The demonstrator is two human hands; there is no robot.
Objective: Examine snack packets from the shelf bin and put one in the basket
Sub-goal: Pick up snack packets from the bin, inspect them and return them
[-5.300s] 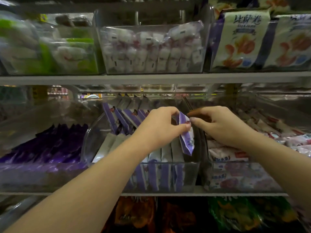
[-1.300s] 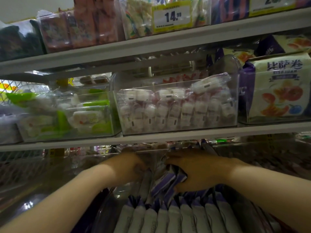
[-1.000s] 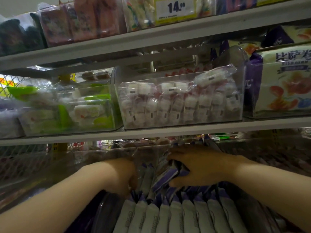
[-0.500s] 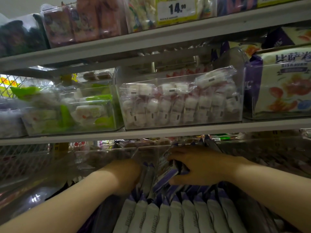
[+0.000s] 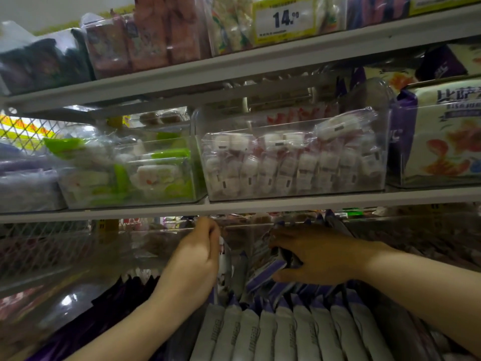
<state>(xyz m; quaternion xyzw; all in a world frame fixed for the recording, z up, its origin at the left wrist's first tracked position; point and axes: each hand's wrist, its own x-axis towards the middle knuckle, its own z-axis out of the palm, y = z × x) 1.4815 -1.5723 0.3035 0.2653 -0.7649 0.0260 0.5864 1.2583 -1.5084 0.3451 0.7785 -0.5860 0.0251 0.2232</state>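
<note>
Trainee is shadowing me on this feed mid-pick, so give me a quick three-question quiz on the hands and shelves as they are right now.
1. True or false: the right hand is empty and clear of the packets.
2. Multiple choice: the yellow price tag on the top shelf starts with which number? A) 14 B) 23 C) 9
3. Short answer: what does the left hand grip?

Key
1. False: it pinches a tilted purple packet.
2. A.
3. An upright packet, standing higher than the row of packets in the bin.
</note>
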